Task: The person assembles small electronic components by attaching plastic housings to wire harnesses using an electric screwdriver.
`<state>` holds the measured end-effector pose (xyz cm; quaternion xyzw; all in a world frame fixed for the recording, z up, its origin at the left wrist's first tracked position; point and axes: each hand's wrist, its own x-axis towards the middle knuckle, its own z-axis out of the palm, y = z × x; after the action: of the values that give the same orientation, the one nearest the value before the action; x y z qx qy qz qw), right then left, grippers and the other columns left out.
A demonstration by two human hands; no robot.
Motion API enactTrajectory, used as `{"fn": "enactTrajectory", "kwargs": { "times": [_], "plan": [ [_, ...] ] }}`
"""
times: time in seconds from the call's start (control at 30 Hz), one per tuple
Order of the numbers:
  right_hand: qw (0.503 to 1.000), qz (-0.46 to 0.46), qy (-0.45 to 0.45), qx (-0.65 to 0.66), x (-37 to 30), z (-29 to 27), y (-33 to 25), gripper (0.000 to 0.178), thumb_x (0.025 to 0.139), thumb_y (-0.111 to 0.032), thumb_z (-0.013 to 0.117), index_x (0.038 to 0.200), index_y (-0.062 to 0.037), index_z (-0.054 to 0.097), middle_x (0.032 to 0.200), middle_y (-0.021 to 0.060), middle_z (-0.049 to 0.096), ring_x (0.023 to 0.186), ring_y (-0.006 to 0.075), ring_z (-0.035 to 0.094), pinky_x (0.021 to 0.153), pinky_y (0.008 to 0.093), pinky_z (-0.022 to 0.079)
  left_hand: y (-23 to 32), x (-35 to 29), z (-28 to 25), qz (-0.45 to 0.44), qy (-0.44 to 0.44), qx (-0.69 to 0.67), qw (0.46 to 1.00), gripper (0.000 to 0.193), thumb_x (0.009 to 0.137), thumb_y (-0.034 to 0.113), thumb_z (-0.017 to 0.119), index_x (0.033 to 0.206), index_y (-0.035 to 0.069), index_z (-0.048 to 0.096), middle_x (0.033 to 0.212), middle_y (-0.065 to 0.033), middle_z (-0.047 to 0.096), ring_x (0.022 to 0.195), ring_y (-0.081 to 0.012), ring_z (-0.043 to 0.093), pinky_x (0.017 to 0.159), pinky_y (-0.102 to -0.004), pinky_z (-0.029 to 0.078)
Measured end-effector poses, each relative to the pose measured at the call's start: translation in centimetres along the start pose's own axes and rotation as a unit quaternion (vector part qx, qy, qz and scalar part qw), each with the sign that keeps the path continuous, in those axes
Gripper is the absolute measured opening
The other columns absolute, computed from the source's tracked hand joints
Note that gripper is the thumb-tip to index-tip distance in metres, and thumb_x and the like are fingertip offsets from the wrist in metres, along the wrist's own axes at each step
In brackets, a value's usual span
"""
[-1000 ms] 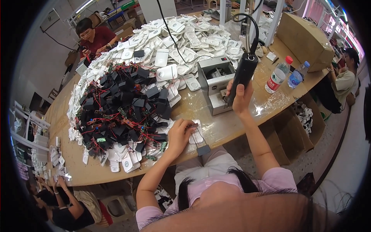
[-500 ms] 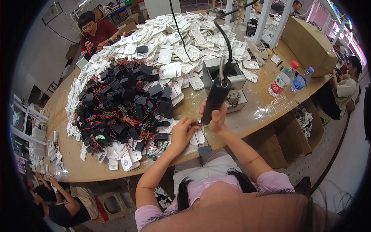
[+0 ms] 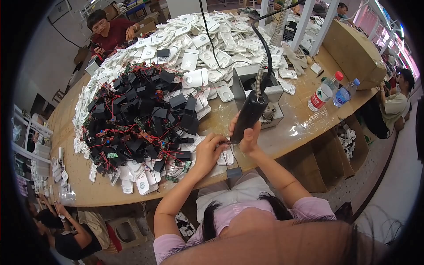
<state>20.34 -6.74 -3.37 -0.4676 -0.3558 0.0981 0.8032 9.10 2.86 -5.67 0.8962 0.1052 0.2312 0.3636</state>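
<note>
My right hand point(image 3: 250, 140) is wrapped round a black electric screwdriver point(image 3: 251, 112), tilted with its tip down beside my left fingertips. My left hand point(image 3: 208, 152) is closed in a pinch on a small reddish circuit board point(image 3: 228, 141), mostly hidden by the fingers. Under it lies a white plastic cover point(image 3: 226, 158) near the table's front edge. Thin wires run from the board to a small black box point(image 3: 234, 172) at the edge by my lap. The screwdriver's tip is too small to make out.
Left of my hands lies a heap of black boxes point(image 3: 145, 110) with wires and circuit boards. White covers point(image 3: 190, 59) are piled behind. A grey metal machine point(image 3: 274, 115) stands past the screwdriver, which hangs from a coiled spring point(image 3: 260, 77). Two bottles point(image 3: 323, 92) stand right. Co-workers sit around.
The screwdriver's upper end has tipped slightly to the right. My left hand stays in place. The co-worker across the table has raised a hand.
</note>
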Motion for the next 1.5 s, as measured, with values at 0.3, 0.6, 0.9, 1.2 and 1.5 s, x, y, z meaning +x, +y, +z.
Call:
{"fn": "enactTrajectory", "kwargs": {
  "times": [0.3, 0.6, 0.9, 1.2, 1.5],
  "plan": [
    [1.000, -0.014, -0.005, -0.008, -0.5, 0.2, 1.1, 0.074, 0.076, -0.068, 0.055, 0.094, 0.0033, 0.043, 0.066, 0.0075, 0.052, 0.056, 0.0127, 0.051, 0.051, 0.0250, 0.043, 0.0, -0.1, 0.1, 0.010, 0.007, 0.003, 1.000, 0.016, 0.075, 0.016, 0.069, 0.089, 0.010, 0.065, 0.083, -0.0053, 0.059, 0.066, -0.0247, 0.059, 0.058, -0.0346, 0.046],
    [0.999, -0.042, -0.029, 0.017, -1.1, -0.7, 2.8, 0.065, 0.080, -0.059, 0.058, 0.097, 0.0023, 0.045, 0.066, 0.0067, 0.055, 0.054, 0.0108, 0.054, 0.048, 0.0235, 0.045, 0.3, -0.2, 0.4, 0.025, 0.016, 0.039, 0.999, 0.018, 0.075, 0.017, 0.069, 0.091, 0.009, 0.064, 0.080, -0.0066, 0.057, 0.068, -0.0282, 0.059, 0.057, -0.0381, 0.045],
    [0.965, 0.056, -0.118, 0.229, -1.9, -1.3, 2.0, 0.075, 0.070, -0.068, 0.062, 0.101, -0.0018, 0.047, 0.072, 0.0082, 0.055, 0.061, 0.0143, 0.055, 0.052, 0.0269, 0.048, 1.1, -2.5, -1.9, 0.030, -0.002, 0.111, 0.993, 0.017, 0.076, 0.018, 0.067, 0.090, 0.010, 0.062, 0.083, -0.0078, 0.056, 0.071, -0.0290, 0.059, 0.059, -0.0390, 0.046],
    [0.998, -0.067, -0.007, 0.018, -0.4, -8.9, -8.0, 0.076, 0.079, -0.072, 0.045, 0.115, -0.0053, 0.034, 0.062, 0.0056, 0.044, 0.055, 0.0152, 0.048, 0.049, 0.0264, 0.043, 6.5, -17.6, -16.4, -0.157, -0.230, 0.299, 0.913, 0.029, 0.072, 0.029, 0.071, 0.091, 0.008, 0.064, 0.092, -0.0094, 0.057, 0.083, -0.0270, 0.060, 0.067, -0.0367, 0.049],
    [0.990, -0.090, 0.108, -0.026, -0.5, -9.8, -7.1, 0.063, 0.085, -0.067, 0.038, 0.103, -0.0068, 0.039, 0.062, 0.0041, 0.043, 0.066, 0.0176, 0.053, 0.058, 0.0271, 0.043, 2.7, 2.1, -5.8, 0.152, -0.143, 0.204, 0.956, 0.029, 0.077, 0.016, 0.063, 0.104, 0.007, 0.055, 0.101, -0.0145, 0.052, 0.094, -0.0316, 0.056, 0.072, -0.0402, 0.049]
  ]
}}
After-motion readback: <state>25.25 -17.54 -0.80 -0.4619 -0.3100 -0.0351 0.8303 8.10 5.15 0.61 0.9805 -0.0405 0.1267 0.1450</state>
